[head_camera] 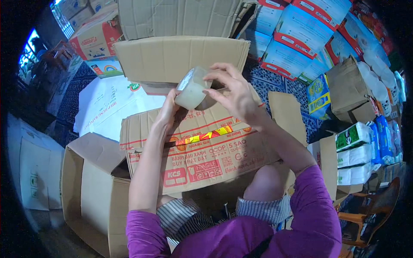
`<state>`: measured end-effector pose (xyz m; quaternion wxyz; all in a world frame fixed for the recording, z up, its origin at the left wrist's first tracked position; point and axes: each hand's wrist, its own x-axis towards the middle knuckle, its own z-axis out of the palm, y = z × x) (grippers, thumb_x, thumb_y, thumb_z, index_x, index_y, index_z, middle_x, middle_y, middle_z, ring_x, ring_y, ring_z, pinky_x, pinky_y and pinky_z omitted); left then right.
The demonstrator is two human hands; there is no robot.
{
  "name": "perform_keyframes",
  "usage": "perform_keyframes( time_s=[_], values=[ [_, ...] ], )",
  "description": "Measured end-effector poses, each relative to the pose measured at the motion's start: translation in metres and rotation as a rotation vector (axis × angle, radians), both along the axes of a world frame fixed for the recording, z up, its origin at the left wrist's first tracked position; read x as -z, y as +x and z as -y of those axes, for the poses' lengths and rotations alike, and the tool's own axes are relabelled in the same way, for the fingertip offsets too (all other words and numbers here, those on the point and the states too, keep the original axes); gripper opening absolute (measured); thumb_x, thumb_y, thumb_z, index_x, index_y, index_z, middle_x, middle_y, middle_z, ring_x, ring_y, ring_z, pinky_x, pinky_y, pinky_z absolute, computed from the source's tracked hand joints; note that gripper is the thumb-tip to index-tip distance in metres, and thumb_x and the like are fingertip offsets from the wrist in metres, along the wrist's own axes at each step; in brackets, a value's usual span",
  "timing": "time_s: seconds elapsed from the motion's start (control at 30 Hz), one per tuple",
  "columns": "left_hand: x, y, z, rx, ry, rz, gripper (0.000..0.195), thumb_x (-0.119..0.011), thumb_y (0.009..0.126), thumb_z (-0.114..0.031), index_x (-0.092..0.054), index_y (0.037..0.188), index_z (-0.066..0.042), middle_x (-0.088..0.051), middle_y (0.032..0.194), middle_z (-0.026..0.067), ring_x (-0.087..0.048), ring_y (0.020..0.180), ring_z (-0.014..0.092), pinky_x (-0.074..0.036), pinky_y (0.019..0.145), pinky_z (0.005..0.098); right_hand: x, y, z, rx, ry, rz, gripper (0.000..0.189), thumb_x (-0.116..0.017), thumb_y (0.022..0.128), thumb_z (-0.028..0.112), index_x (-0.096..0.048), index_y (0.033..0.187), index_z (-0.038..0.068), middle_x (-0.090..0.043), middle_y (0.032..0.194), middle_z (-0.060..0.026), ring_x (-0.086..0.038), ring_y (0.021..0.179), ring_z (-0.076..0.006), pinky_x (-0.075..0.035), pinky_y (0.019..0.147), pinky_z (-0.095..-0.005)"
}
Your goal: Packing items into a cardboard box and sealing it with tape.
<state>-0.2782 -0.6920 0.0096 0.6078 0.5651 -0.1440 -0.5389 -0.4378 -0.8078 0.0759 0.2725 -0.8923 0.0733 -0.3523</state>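
A wide roll of clear packing tape is held tilted above a cardboard box. My left hand grips its left side. The thumb and fingers of my right hand touch its right side; whether they pinch the tape's end cannot be told. Below lies the printed cardboard box with red lettering, its front flaps folded inward with a narrow gap between them. Red and yellow packaging shows in that gap. The box's far flap stands upright behind the tape roll.
An open cardboard box stands at the left, near a flattened white carton. Blue and red cartons are stacked at the back right. Packs of tissue and a wooden chair are at the right.
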Motion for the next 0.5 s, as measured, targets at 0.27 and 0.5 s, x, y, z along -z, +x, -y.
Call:
perform_keyframes(
  time_s=[0.27, 0.5],
  values=[
    [0.003, -0.001, 0.008, -0.001, -0.005, 0.019, 0.051, -0.035, 0.078, -0.044, -0.054, 0.101, -0.003, -0.057, 0.082, 0.0065, -0.048, 0.067, 0.014, -0.037, 0.059, 0.0264, 0.004, 0.007, 0.009, 0.047, -0.086, 0.093, 0.012, -0.060, 0.078, 0.006, -0.055, 0.089, 0.001, -0.054, 0.084, -0.0105, -0.056, 0.074, -0.0200, -0.047, 0.063, -0.0282],
    [-0.002, 0.007, -0.003, -0.032, -0.023, -0.065, 0.047, -0.044, 0.075, -0.038, -0.052, 0.105, -0.003, -0.059, 0.091, 0.0097, -0.055, 0.076, 0.018, -0.044, 0.068, 0.0299, 0.001, -0.004, 0.033, 0.005, 0.521, 0.122, 0.007, -0.045, 0.091, 0.011, -0.045, 0.095, 0.006, -0.045, 0.065, 0.0006, -0.043, 0.054, -0.0047, -0.034, 0.048, -0.0196]
  ],
)
